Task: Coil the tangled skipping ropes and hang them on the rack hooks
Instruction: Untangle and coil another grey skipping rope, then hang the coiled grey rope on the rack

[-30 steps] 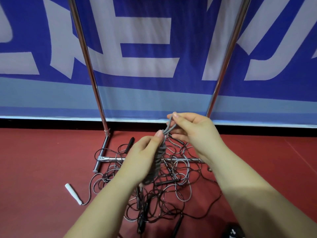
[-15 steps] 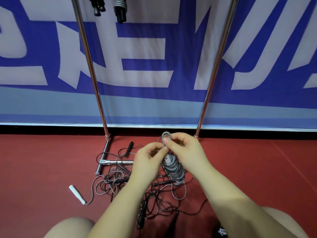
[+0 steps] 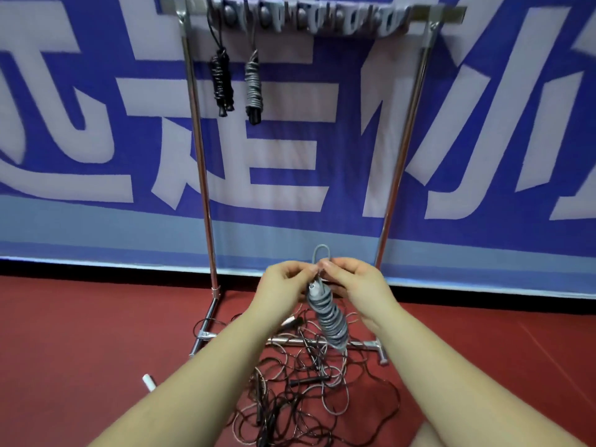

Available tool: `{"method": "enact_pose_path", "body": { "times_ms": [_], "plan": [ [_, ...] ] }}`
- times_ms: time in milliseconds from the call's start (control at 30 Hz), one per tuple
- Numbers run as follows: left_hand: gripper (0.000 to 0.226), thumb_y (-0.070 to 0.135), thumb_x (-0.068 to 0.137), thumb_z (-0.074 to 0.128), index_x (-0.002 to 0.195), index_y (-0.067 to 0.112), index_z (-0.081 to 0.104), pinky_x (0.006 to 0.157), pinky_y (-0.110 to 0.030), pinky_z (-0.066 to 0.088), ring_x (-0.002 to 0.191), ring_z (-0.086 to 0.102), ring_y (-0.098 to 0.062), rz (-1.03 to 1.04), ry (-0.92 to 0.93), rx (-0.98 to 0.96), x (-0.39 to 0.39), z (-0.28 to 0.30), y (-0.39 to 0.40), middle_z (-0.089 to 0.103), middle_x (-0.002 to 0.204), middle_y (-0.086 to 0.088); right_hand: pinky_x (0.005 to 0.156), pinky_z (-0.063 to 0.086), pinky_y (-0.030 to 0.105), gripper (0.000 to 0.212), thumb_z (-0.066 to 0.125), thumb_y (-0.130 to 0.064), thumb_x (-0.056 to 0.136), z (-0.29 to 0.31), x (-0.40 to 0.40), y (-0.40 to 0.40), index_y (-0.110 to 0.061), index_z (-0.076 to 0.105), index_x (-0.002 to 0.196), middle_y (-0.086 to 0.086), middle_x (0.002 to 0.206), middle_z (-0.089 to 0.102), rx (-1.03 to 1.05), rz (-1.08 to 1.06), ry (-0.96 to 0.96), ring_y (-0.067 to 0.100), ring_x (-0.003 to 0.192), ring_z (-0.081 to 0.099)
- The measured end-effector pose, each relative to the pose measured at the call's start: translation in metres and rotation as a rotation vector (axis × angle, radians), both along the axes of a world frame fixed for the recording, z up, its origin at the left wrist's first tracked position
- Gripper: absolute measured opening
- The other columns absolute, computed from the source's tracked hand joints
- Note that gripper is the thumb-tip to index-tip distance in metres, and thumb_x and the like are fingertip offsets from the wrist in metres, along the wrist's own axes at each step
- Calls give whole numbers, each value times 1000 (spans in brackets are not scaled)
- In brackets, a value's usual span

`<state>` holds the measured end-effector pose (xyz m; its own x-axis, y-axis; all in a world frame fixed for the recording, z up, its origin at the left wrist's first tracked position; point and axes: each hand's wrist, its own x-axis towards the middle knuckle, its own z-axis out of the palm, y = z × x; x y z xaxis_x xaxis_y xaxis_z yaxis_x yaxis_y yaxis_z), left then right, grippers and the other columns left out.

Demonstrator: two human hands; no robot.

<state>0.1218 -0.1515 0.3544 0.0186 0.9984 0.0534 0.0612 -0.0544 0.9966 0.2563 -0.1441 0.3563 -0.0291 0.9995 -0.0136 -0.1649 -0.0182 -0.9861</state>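
Note:
A grey coiled rope (image 3: 329,317) hangs between my hands, its small loop (image 3: 321,253) sticking up above my fingers. My left hand (image 3: 285,285) and my right hand (image 3: 353,282) both pinch the top of the coil. Beneath them a tangle of dark ropes (image 3: 309,391) with black handles lies on the red floor around the rack's base. The metal rack (image 3: 200,162) stands ahead; its top bar carries a row of hooks (image 3: 325,19). A black coiled rope (image 3: 221,82) and a grey coiled rope (image 3: 253,85) hang from the left hooks.
A blue and white banner (image 3: 483,124) covers the wall behind the rack. A white handle (image 3: 148,380) lies on the floor at the left. The rack's foot bar (image 3: 364,343) crosses under the tangle. My knee (image 3: 429,433) shows at the bottom right.
My view has tilted up, so the rack's top bar and hanging ropes now show. The grey coil has swung upright under my fingers, both hands close together at its top.

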Motion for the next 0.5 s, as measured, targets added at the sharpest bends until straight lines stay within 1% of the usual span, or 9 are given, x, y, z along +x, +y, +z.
{"method": "enact_pose_path", "body": {
  "times_ms": [67, 100, 167, 200, 300, 400, 500],
  "plan": [
    [3, 14, 90, 64, 88, 14, 65, 69, -35, 53, 71, 62, -19, 4, 31, 69, 0, 21, 1, 67, 79, -8, 82, 53, 30, 6, 65, -11, 87, 18, 1, 1, -12, 70, 84, 5, 84, 71, 58, -27, -44, 17, 85, 65],
    [2, 13, 91, 63, 89, 13, 63, 65, -32, 53, 69, 62, -16, 0, 51, 102, 0, 32, 2, 66, 79, -7, 78, 51, 27, 7, 65, -13, 87, 29, 2, 2, -15, 70, 83, 2, 84, 70, 92, -40, -86, 15, 85, 64],
    [8, 8, 93, 57, 86, 12, 57, 54, -24, 51, 61, 58, -9, -10, 41, 145, 0, 59, 5, 61, 75, -5, 70, 46, 21, 9, 65, -17, 88, 53, 2, 7, -19, 70, 80, -4, 82, 69, 157, -77, -147, 9, 84, 61],
    [11, 7, 95, 54, 85, 12, 54, 50, -21, 49, 59, 57, -8, -11, 21, 161, 0, 74, 7, 58, 75, -4, 69, 45, 20, 10, 65, -19, 88, 67, 1, 11, -20, 69, 79, -5, 81, 68, 184, -97, -159, 6, 83, 60],
    [11, 10, 97, 51, 86, 13, 50, 47, -21, 49, 65, 55, -14, 17, 17, 228, 0, 118, 18, 55, 80, -6, 67, 42, 17, 11, 64, -21, 89, 115, -2, 25, -19, 68, 79, -7, 81, 66, 263, -122, -192, 2, 80, 56],
    [15, 13, 99, 48, 84, 14, 47, 45, -23, 50, 62, 55, -17, 47, -10, 267, -3, 165, 34, 53, 81, -7, 66, 42, 17, 14, 61, -22, 92, 167, -9, 42, -14, 68, 82, -4, 82, 64, 354, -125, -254, 6, 80, 55],
    [15, 15, 100, 46, 86, 13, 47, 42, -22, 49, 60, 53, -16, 77, -9, 300, -9, 210, 55, 51, 79, -6, 65, 41, 23, 18, 61, -23, 92, 214, -16, 64, -14, 67, 77, -1, 78, 61, 436, -146, -314, 11, 78, 52]
  ]
}}
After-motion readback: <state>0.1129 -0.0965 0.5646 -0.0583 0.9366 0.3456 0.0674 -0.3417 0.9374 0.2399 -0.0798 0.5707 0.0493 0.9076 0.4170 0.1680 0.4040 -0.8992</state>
